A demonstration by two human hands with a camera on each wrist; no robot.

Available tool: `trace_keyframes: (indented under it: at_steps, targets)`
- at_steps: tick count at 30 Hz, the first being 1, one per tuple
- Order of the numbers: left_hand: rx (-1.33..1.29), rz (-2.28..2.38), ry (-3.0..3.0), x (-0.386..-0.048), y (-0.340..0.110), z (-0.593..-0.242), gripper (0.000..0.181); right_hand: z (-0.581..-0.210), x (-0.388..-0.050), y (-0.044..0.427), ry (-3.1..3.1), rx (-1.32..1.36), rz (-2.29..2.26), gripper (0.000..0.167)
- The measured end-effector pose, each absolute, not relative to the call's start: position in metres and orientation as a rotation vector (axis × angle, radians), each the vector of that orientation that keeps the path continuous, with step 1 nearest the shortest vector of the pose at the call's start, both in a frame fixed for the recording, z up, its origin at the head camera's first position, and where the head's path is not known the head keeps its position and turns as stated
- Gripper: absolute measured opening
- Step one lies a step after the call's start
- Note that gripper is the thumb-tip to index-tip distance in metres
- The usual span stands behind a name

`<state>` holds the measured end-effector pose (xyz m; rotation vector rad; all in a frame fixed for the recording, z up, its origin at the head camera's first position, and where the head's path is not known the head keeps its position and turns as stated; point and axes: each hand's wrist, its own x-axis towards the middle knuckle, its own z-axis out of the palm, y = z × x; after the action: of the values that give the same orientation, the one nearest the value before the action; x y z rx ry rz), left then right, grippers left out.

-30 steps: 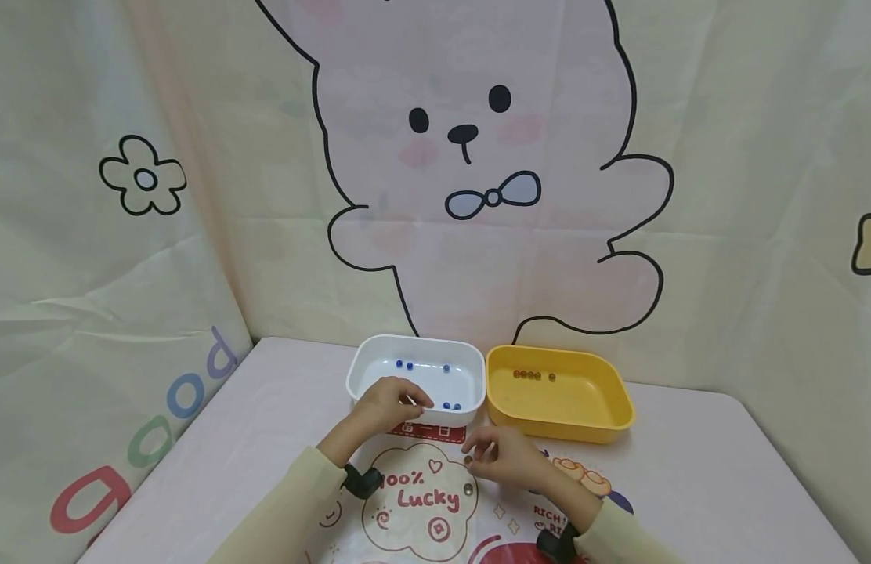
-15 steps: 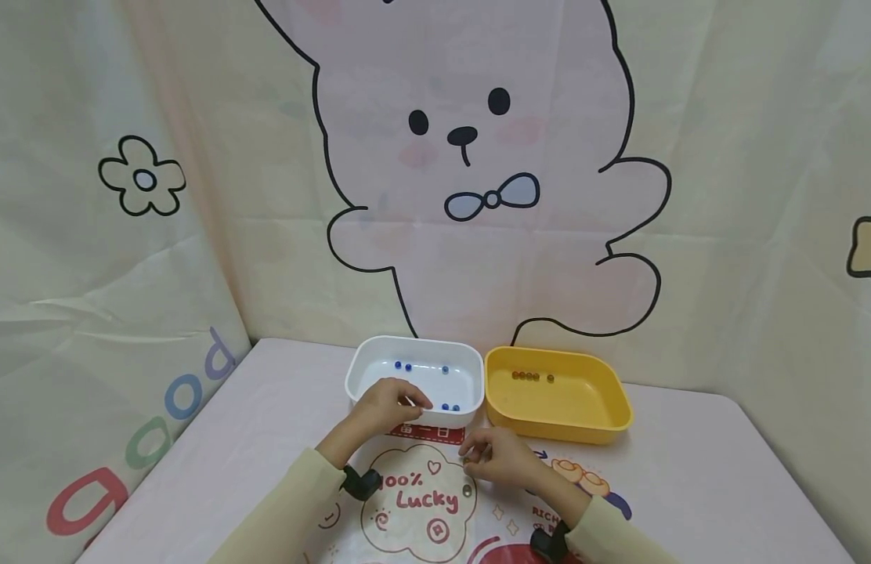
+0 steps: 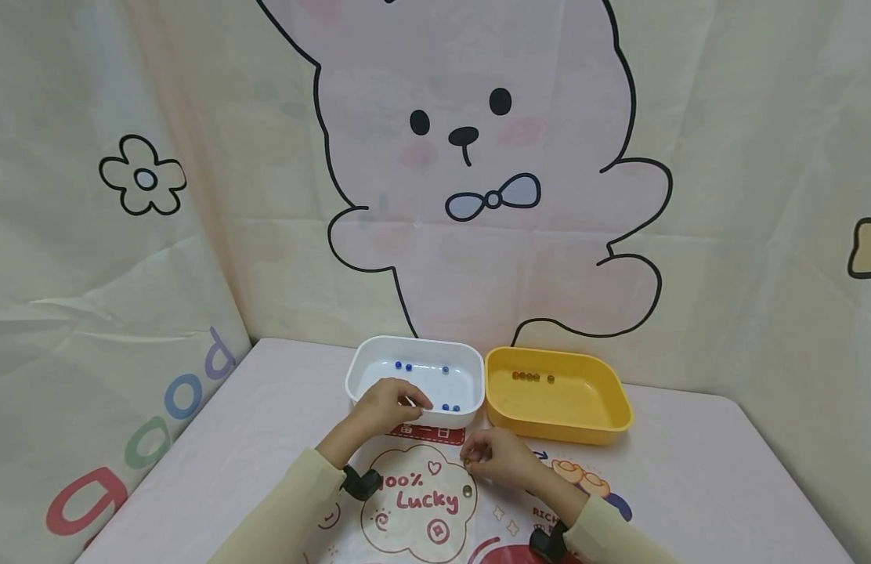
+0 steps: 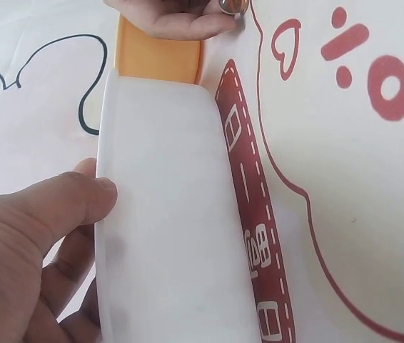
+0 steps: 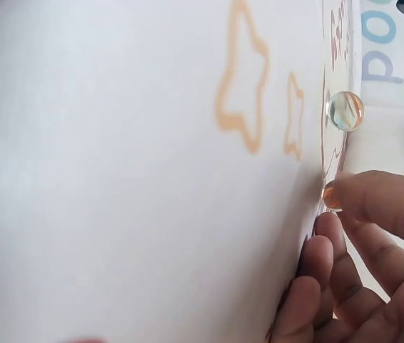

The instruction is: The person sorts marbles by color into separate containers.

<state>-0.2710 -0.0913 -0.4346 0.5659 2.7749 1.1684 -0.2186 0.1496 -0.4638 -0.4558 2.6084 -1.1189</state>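
My left hand holds the near rim of a white plastic tub; in the left wrist view its thumb lies on the rim with the other fingers behind. Several blue marbles lie inside. Low over the printed table mat, my right hand pinches an orange marble between thumb and finger, mostly covered by the fingertips. Close by, a clear marble with a coloured swirl rests on the mat; the head view shows this clear marble just below the right hand.
A yellow tub stands against the right side of the white one, with several amber marbles near its left end. Behind the table hangs a cloth printed with a bear.
My right hand's fingertips have come together over the small marble on the mat, which showed below them a second ago. The left hand stays at the white tub's rim.
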Motion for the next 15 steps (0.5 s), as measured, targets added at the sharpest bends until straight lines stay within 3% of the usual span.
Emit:
trace_keyframes:
  at_steps: [15]
  targets:
    - [0.571, 1.178, 2.771, -0.2692, -0.0917, -0.4317, 0.013, -0.4648, -0.2202, 0.1500, 2.613, -0.455, -1.105, 0.011]
